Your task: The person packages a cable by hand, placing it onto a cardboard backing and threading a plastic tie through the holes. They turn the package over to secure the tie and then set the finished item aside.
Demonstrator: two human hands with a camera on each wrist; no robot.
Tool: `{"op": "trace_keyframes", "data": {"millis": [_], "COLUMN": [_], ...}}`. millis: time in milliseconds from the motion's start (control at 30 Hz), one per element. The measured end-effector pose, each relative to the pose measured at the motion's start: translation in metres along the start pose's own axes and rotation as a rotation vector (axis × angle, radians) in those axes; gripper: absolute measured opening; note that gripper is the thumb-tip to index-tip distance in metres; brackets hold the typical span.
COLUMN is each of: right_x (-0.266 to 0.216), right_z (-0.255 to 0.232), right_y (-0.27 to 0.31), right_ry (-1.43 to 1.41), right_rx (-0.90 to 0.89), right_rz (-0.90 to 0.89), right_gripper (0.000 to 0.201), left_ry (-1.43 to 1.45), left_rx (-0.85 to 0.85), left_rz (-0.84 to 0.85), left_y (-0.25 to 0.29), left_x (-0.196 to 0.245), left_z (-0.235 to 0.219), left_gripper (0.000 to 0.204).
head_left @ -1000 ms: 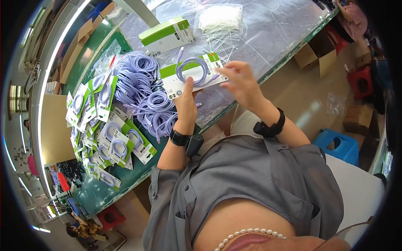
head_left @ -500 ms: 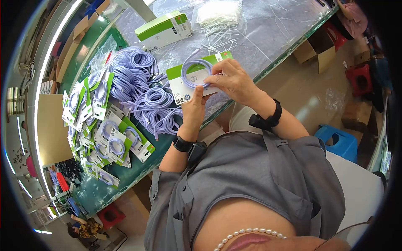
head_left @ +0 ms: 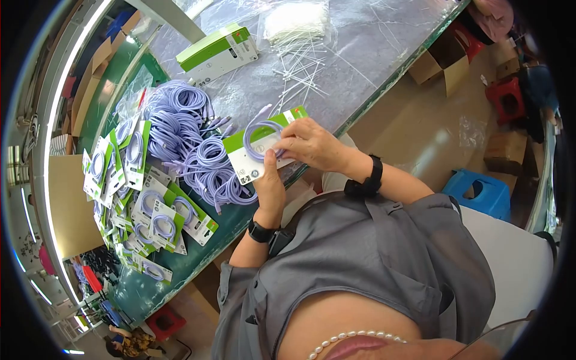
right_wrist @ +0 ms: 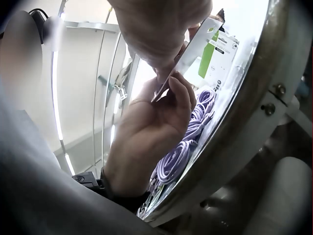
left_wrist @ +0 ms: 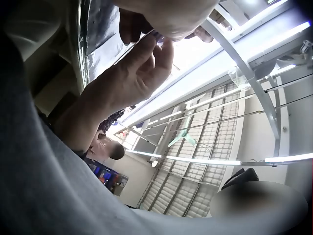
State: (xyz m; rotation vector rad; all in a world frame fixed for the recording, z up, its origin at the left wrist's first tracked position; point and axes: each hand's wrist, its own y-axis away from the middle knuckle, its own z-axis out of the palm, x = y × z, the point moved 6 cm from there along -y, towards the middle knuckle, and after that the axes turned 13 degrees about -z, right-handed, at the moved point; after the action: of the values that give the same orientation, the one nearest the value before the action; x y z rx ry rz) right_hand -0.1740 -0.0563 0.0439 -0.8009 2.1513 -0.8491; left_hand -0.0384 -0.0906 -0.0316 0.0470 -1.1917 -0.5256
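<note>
My left hand (head_left: 271,187) grips a green and white packaging card (head_left: 241,163), its thumb on the front. A coiled lilac cable (head_left: 247,141) lies against the card's face, one connector end sticking up past the top edge. At the card's right part, my right hand (head_left: 315,145) pinches the coil with thumb and fingers, hiding that side of it. From the right wrist, the card (right_wrist: 188,56) appears nearly edge-on between the left hand (right_wrist: 151,128) and the right hand (right_wrist: 161,32). In the left wrist view, both hands meet near the top and the cable is mostly hidden.
Loose lilac cable coils (head_left: 174,126) are heaped left of the hands. Beyond them lies a pile of carded cables (head_left: 141,198). Behind stand a stack of cards (head_left: 219,57) and a bag of white zip ties (head_left: 297,24), several spilled out. The table edge (head_left: 384,90) runs diagonally at right.
My right hand has come from beside the card's right end, fingers spread, onto the coil. Both hands and the card sit lower in view. My left hand has kept its grip.
</note>
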Motion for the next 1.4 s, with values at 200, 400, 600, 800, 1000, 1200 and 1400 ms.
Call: {"op": "trace_keyframes", "data": {"millis": [200,400,600,800,1000,1200,1400], "right_x": [0.044,0.117,0.138,0.125,0.105,0.079,0.049], "right_z": [-0.031,-0.047,-0.034,-0.058,-0.072,-0.065,-0.057], "right_y": [0.007,0.023,0.024,0.007,0.008,0.012,-0.011], "right_ry": [-0.147,0.349,0.503,0.526,-0.321,-0.949,-0.437], "right_rx": [0.193,0.092,-0.118,-0.111,-0.046,0.357,0.171], "right_rz": [0.316,0.438,0.533,0.415,0.781,0.898,0.388], "right_gripper": [0.029,0.014,0.014,0.009,0.022,0.016,0.016], "left_ry": [0.054,0.101,0.119,0.169,0.275,0.392,0.544], "left_rx": [0.048,0.067,0.055,-0.015,-0.108,-0.179,-0.163], "left_rz": [0.024,0.011,0.013,0.061,0.076,-0.040,-0.151], "left_y": [0.001,0.004,0.002,-0.005,-0.014,-0.019,-0.028], "left_x": [0.011,0.023,0.029,0.043,0.069,0.077,0.077], "left_z": [-0.006,-0.009,-0.002,0.014,0.031,0.044,0.051], "left_gripper": [0.037,0.040,0.041,0.038,0.036,0.032,0.028]}}
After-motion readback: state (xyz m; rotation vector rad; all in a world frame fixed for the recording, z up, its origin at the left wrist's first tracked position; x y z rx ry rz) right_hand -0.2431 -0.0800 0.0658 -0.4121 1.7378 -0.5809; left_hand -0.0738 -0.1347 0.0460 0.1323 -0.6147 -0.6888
